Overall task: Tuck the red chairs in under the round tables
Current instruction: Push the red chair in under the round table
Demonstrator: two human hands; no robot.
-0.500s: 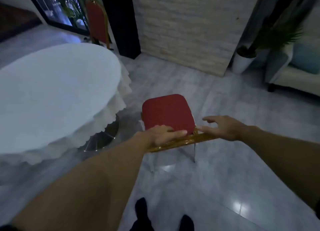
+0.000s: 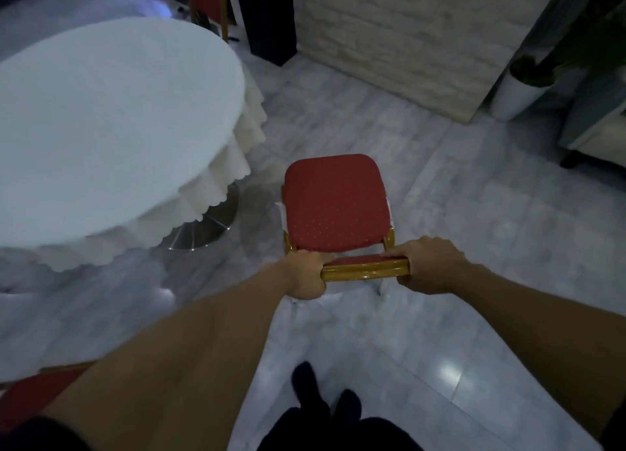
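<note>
A red padded chair (image 2: 333, 201) with a gold frame stands on the tiled floor in front of me, its seat facing away. My left hand (image 2: 305, 272) is closed around the left end of its gold top rail, and my right hand (image 2: 430, 264) grips the right end. The round table (image 2: 101, 128), covered by a white scalloped cloth, stands to the chair's left, apart from it, with its metal base showing under the cloth edge.
A second red chair (image 2: 206, 0) stands beyond the table at the back. Part of another red chair (image 2: 30, 396) shows at the lower left. A stone-faced wall (image 2: 406, 33), a white plant pot (image 2: 515, 94) and a sofa edge (image 2: 596, 125) lie ahead and right.
My right hand, open and resting over the rail before, has closed on it. My left hand has wrapped around the rail too. The view has tilted down and closer to the chair.
</note>
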